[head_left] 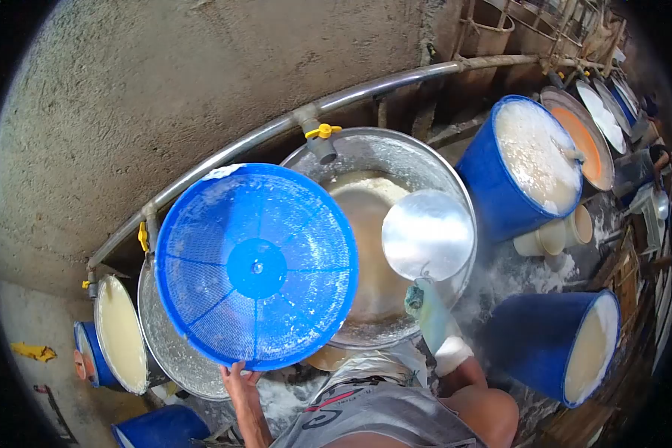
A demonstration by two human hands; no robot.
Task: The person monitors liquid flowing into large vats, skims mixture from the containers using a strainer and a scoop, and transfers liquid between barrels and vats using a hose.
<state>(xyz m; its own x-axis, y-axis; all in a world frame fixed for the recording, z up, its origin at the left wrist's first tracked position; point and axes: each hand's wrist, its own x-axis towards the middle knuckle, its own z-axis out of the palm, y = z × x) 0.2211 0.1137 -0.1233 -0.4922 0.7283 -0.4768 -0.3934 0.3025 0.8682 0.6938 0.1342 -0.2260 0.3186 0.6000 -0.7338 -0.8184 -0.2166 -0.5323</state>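
My left hand (pixel 242 382) grips the near rim of a large round blue plastic strainer basket (pixel 201 291). White residue sticks to its mesh, and it tilts over the left side of a wide metal basin (pixel 440 168). Cloudy beige liquid (pixel 366 291) with a pale patch lies inside that basin. My right hand (pixel 431 310), covered by a pale greenish glove, is closed around the handle end of a round metal scoop (pixel 428 235). The scoop hangs over the basin's right side; the fingers are only partly visible.
A metal pipe (pixel 261 138) with yellow-handled valves (pixel 323 131) runs along the rough wall. Blue barrels of whitish liquid (pixel 478 168) (pixel 534 343) stand at right. More basins (pixel 119 336) sit at left. White residue covers the wet floor (pixel 534 272).
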